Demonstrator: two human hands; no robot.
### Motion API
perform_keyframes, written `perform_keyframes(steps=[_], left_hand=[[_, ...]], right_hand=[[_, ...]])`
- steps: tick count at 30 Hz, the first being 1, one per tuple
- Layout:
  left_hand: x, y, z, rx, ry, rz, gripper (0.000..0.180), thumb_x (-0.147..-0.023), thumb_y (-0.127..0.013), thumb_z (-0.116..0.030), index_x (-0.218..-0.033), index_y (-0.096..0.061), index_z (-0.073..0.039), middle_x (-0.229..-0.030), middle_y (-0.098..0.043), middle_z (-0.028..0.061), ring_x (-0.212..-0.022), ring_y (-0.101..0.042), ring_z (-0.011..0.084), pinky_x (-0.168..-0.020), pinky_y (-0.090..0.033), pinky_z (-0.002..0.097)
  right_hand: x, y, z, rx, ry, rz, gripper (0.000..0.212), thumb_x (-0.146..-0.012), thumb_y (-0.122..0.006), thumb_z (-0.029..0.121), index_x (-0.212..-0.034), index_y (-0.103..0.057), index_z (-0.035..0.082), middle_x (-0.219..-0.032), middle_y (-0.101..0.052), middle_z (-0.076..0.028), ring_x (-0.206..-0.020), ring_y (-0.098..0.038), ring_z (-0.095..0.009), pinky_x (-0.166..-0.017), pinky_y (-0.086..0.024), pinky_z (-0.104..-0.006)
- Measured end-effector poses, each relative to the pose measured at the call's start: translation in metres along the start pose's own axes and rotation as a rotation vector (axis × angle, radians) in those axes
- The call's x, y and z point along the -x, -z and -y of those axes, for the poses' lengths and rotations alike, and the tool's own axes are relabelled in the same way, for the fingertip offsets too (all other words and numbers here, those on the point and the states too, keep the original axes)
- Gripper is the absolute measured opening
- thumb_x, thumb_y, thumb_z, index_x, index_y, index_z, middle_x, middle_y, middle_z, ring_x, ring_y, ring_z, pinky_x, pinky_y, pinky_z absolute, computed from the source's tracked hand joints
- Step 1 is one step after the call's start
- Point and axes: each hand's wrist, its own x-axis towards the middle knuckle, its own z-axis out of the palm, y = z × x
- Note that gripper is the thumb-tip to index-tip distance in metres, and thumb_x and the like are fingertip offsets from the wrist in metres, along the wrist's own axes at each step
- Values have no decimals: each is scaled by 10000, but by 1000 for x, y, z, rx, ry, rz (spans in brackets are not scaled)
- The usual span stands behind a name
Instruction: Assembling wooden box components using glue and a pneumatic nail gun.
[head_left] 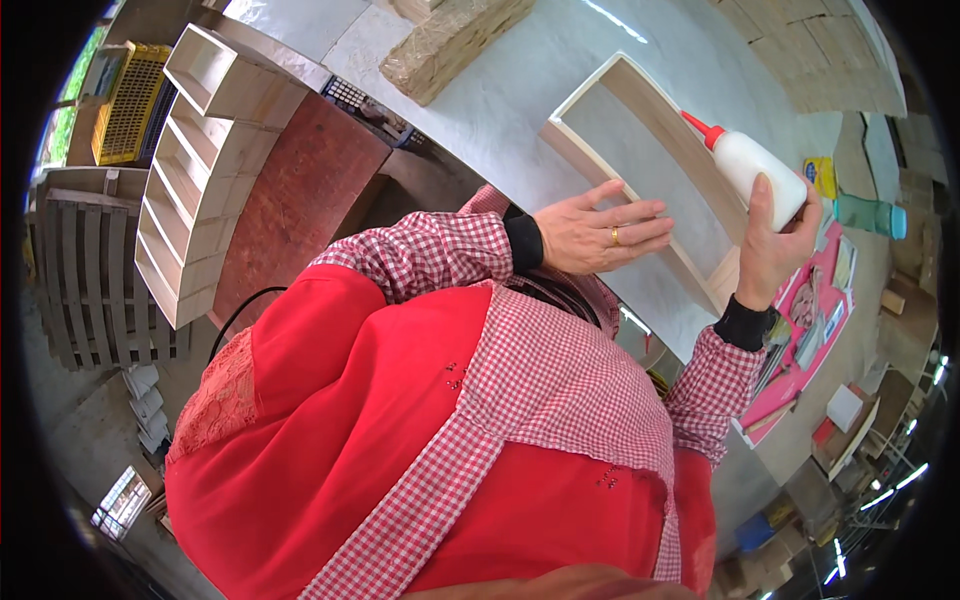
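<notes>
My right grip (pixel 777 238) clasps a white, red-nozzled plastic bottle (pixel 758 172); left grip (pixel 595 232) spread, empty, by a rectangular pale-wood frame (pixel 662 122).

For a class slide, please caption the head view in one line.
Right hand holding a red-nozzled white bottle near a rectangular wooden frame, left hand outstretched at its near side.

L forearm (pixel 430 250) angled across front of body, L hand (pixel 600 232) reaches out, fingers (pixel 642 211) extended & slightly apart; R forearm (pixel 712 385) slants up/out, wrist raised, R hand (pixel 780 240) curled in a grip w/ thumb (pixel 762 200) pointing up.
</notes>
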Motion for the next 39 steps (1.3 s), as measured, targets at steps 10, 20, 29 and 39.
perform_keyframes(steps=[10, 20, 29, 39], left_hand=[[2, 1, 1, 15, 4, 68, 604, -824, -652, -369, -1380, -500, -187, -1494, -375, -32, -1411, -311, 158, -1178, -15, 539], [2, 4, 0, 38, 28, 104, 625, -832, -651, -365, -1401, -463, -187, -1495, -372, -26, -1409, -315, 160, -1173, -52, 542], [4, 3, -1, 22, 50, 138, 639, -823, -663, -379, -1402, -465, -195, -1487, -381, -36, -1404, -322, 156, -1168, -59, 553], [8, 1, -2, 24, 58, 148, 647, -821, -670, -389, -1403, -465, -195, -1482, -389, -40, -1412, -307, 161, -1169, -49, 550]], right_hand=[[15, 57, -23, 46, -31, -71, 440, -801, -791, 170, -1130, -561, -10, -1060, -607, -97, -941, -601, -165, -830, -498, -295], [35, 113, -47, 160, -82, -180, 403, -836, -760, 207, -1113, -571, -15, -1036, -616, -77, -919, -588, -146, -811, -494, -288], [49, 150, -61, 250, -126, -254, 429, -832, -765, 249, -1106, -576, -22, -1021, -618, -85, -906, -588, -148, -773, -502, -291], [60, 167, -64, 249, -185, -274, 461, -808, -786, 239, -1109, -574, -39, -1026, -627, -113, -923, -599, -167, -808, -501, -302]])
